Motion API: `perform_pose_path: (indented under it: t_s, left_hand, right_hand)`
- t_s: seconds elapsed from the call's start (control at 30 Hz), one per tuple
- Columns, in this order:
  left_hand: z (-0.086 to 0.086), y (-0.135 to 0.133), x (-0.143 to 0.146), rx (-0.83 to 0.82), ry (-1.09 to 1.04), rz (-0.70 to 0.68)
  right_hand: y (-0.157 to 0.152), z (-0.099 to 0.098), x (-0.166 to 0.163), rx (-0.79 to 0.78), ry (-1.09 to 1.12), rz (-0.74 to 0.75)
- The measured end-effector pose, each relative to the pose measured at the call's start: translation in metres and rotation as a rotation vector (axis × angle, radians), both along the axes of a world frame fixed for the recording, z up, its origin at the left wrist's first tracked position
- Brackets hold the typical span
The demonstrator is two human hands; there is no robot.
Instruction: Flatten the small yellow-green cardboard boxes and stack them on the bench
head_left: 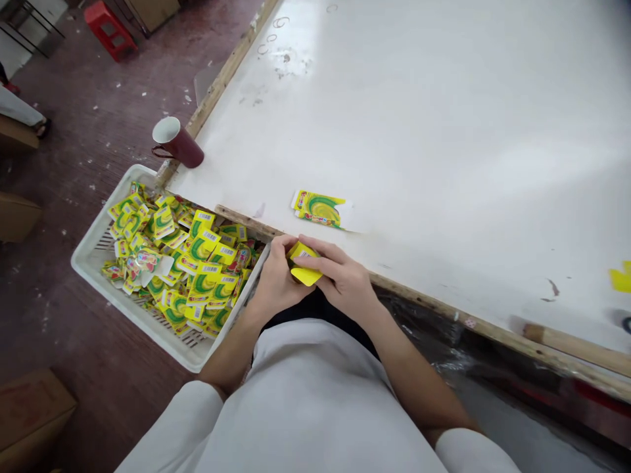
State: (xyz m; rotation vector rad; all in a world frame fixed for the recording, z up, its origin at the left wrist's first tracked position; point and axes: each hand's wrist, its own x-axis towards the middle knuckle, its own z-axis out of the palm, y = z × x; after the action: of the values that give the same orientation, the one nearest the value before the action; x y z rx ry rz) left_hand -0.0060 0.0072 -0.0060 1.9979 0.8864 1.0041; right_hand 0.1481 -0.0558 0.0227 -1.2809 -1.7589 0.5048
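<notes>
Between both hands, at the table's near edge, is a small yellow carton [306, 274] with a flap standing out towards me. My left hand [280, 279] wraps round its left side. My right hand [345, 272] grips it from the right, fingers across its top. What is inside the carton cannot be seen. Just beyond the hands, a flattened yellow and green carton [318, 209] lies on the white table [444, 164]. To the left of my left hand stands a white plastic basket [133, 338], heaped with small yellow cartons [204, 246].
A maroon mug [185, 146] stands at the table's left corner. A wooden bar [572, 345] and a yellow piece [621, 277] lie at the right. Cardboard boxes [29, 410] and a red stool [109, 29] are on the floor at the left. Someone's foot [43, 127] shows at the far left.
</notes>
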Motion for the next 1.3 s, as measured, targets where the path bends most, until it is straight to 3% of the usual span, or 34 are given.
perform_pose_path:
  t_s: [0.27,0.43,0.53,0.6,0.67,0.77,0.83,0.9,0.97,1.07,1.13,1.2,1.3]
  left_hand:
    - [0.018,0.003,-0.011,0.015,0.162,-0.159]
    - [0.015,-0.003,-0.008,0.065,0.211,-0.106]
    - [0.013,-0.004,-0.021,0.025,0.208,-0.065]
    - [0.010,0.000,-0.043,-0.021,0.269,0.041]
    - [0.005,0.007,-0.072,-0.057,0.396,0.255]
    - [-0.004,0.022,-0.118,-0.050,0.564,0.593]
    - [-0.008,0.028,-0.137,0.013,0.576,0.746]
    - [-0.010,0.027,-0.138,0.058,0.456,0.799]
    - [-0.012,0.022,-0.119,-0.034,0.247,0.655]
    - [-0.018,0.013,-0.067,-0.377,-0.082,0.190]
    - [-0.022,0.010,-0.030,-0.554,-0.312,-0.022]
    - [-0.021,0.010,0.000,-0.671,-0.547,-0.113]
    - [-0.004,0.012,0.024,-0.752,-0.869,-0.106]
  right_hand:
    - [-0.003,0.014,0.034,-0.283,-0.113,0.206]
    - [-0.004,-0.003,0.007,-0.241,-0.046,0.031]
    - [0.003,-0.012,-0.002,-0.194,0.062,0.079]
    - [0.012,-0.016,0.006,-0.168,0.145,0.062]
    - [0.025,-0.020,0.022,-0.147,0.100,-0.145]
    - [0.048,-0.031,0.046,-0.212,-0.222,-0.503]
    - [0.061,-0.038,0.055,-0.292,-0.406,-0.565]
    - [0.068,-0.044,0.058,-0.316,-0.470,-0.563]
    - [0.069,-0.044,0.056,-0.280,-0.410,-0.575]
    - [0.057,-0.036,0.046,-0.190,-0.102,-0.570]
    - [0.043,-0.026,0.035,-0.158,0.129,-0.466]
    - [0.028,-0.017,0.020,-0.186,0.273,-0.286]
    - [0.010,-0.009,-0.005,-0.270,0.398,-0.063]
